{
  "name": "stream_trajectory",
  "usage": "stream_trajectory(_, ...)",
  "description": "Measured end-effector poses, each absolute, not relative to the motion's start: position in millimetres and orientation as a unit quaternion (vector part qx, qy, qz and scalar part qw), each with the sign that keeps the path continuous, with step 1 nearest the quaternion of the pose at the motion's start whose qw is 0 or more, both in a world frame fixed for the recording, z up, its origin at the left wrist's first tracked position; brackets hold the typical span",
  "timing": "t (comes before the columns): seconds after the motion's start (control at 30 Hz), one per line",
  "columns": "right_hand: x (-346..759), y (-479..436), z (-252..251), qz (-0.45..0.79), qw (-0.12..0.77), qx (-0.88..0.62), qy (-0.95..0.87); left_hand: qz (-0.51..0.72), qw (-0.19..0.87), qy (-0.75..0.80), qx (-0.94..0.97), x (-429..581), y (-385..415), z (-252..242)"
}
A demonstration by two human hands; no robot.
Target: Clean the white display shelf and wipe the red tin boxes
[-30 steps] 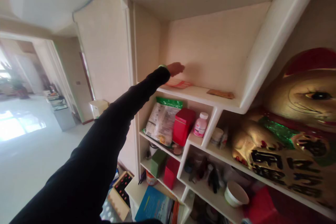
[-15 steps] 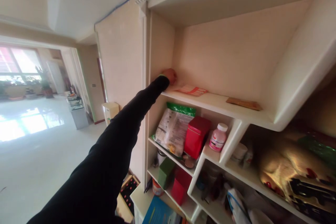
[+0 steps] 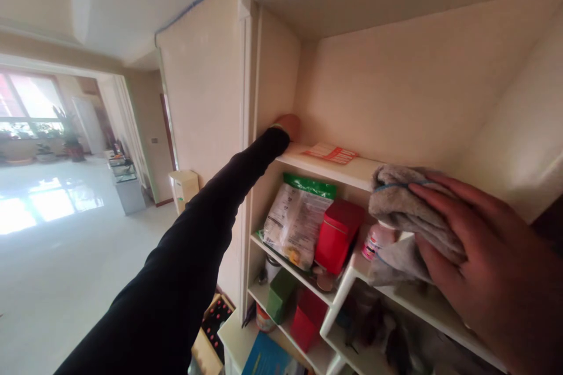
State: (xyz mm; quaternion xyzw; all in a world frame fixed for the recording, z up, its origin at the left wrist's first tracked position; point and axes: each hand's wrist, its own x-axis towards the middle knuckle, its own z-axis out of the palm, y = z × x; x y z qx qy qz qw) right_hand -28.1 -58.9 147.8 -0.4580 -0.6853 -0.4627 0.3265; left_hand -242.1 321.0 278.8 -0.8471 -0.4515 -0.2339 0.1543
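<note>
My right hand (image 3: 497, 252) grips a folded grey cleaning cloth (image 3: 409, 193) at the right, its fingers bent over the top. One corner of the cloth hangs down in front of a pink bottle (image 3: 373, 244). My left arm, in a black sleeve, stretches to the left end of the upper shelf (image 3: 308, 165). There my left hand (image 3: 288, 124) rests by the side wall; its fingers are hidden behind the back of the hand. A red-and-white printed paper (image 3: 334, 154) lies flat on that shelf, just right of my left hand.
Below, the compartments hold a clear bag with a green top (image 3: 299, 222), a red box (image 3: 338, 234), a green box (image 3: 281, 295) and a lower red box (image 3: 308, 316). A blue book (image 3: 270, 354) lies at the bottom. Slanted shelf dividers (image 3: 341, 299) jut out.
My right hand has come in from the right with the grey cloth, now covering where a flat brown packet lay on the upper shelf. My left hand has stayed in the shelf's left corner.
</note>
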Motion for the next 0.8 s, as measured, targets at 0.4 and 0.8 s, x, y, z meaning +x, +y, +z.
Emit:
stream_trajectory(0.4, -14, -29, 148, -0.504, 0.270, -0.468, -0.674, -0.146, 0.227, -0.496, -0.825, -246, 287, 269)
stream_trajectory(0.8, -15, -30, 146, -0.497, 0.265, -0.485, -0.670, -0.133, 0.205, -0.481, -0.842, -249, 295, 263)
